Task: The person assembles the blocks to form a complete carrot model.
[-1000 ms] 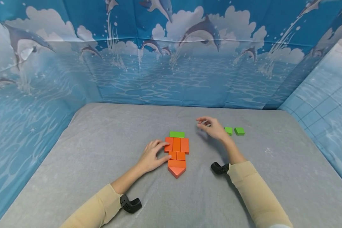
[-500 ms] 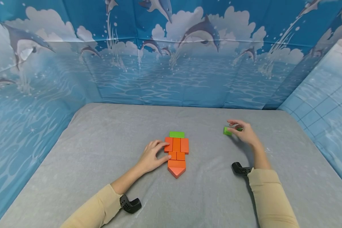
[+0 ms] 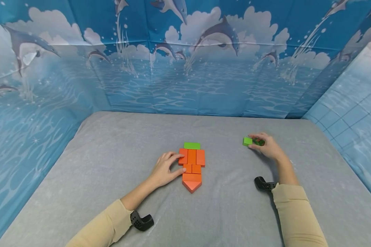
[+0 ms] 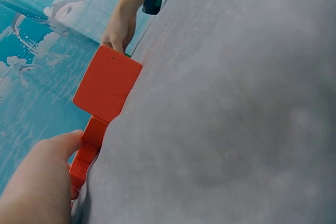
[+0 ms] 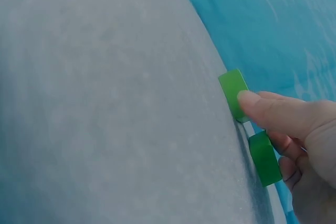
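Note:
My left hand [image 3: 165,169] rests at the left side of a flat figure of orange blocks [image 3: 191,156], fingertips on its upper left block and thumb touching a small block [image 4: 92,131] at its narrow middle. A green rectangular block [image 3: 192,145] lies against the figure's far end, and a pointed orange block [image 3: 191,186] forms the near end. At the far right, my right hand [image 3: 269,146] pinches a small green block [image 5: 232,87] between thumb and index finger, low at the cloth. Another green block [image 5: 265,160] lies under the curled fingers, partly hidden in the head view.
Grey cloth [image 3: 111,144] covers the table. A blue dolphin-print curtain [image 3: 185,85] hangs along its back and sides. A black wrist-worn device [image 3: 141,221] sits at the left cuff, and a similar black device [image 3: 264,184] at the right one.
My right hand has moved right from between the figure and the loose green blocks, and now pinches the nearer block. My left hand and the figure have stayed still.

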`<state>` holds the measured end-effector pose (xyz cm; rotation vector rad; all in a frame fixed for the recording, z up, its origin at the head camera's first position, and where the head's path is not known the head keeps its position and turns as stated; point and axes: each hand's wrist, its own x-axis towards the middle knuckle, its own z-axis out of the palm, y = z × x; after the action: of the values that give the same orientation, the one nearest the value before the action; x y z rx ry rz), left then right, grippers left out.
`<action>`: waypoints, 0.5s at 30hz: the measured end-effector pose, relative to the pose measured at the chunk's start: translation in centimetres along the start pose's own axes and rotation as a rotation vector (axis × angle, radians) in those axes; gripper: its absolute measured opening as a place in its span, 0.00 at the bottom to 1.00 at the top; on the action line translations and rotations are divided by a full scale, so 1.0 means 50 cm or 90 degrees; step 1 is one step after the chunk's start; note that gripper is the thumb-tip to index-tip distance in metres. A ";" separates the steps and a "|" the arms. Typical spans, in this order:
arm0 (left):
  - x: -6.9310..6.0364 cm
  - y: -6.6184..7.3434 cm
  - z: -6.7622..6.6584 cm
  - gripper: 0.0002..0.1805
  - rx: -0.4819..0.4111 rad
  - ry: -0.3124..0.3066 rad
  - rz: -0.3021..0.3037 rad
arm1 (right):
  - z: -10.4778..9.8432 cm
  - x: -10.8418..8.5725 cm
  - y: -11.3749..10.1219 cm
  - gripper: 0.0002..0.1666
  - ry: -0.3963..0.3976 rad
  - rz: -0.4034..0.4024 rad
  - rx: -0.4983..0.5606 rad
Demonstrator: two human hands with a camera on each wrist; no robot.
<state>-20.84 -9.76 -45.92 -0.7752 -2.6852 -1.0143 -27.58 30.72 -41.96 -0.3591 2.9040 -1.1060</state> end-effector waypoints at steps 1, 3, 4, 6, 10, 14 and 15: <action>0.000 0.000 0.000 0.28 0.000 0.000 0.001 | 0.000 0.000 0.000 0.27 -0.001 0.002 -0.005; 0.000 -0.001 0.001 0.27 0.000 0.003 0.002 | 0.000 0.001 0.000 0.27 -0.003 0.005 -0.014; 0.000 -0.001 0.001 0.28 0.000 0.002 0.002 | 0.000 0.002 0.000 0.26 -0.004 0.005 -0.016; 0.000 -0.002 0.001 0.28 -0.001 0.003 0.002 | 0.001 0.003 -0.001 0.26 -0.005 0.006 -0.021; 0.000 -0.002 0.002 0.28 -0.005 0.003 0.003 | 0.002 0.005 -0.003 0.26 -0.007 0.006 -0.027; 0.000 -0.003 0.002 0.28 -0.003 0.003 0.005 | 0.005 0.007 -0.011 0.25 0.003 0.010 -0.044; 0.000 -0.003 0.002 0.28 -0.001 0.002 0.005 | 0.007 0.008 -0.015 0.25 0.007 0.010 -0.049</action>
<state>-20.91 -9.76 -46.06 -0.7832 -2.6761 -1.0144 -27.79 29.87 -41.70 -0.3329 2.9595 -0.9990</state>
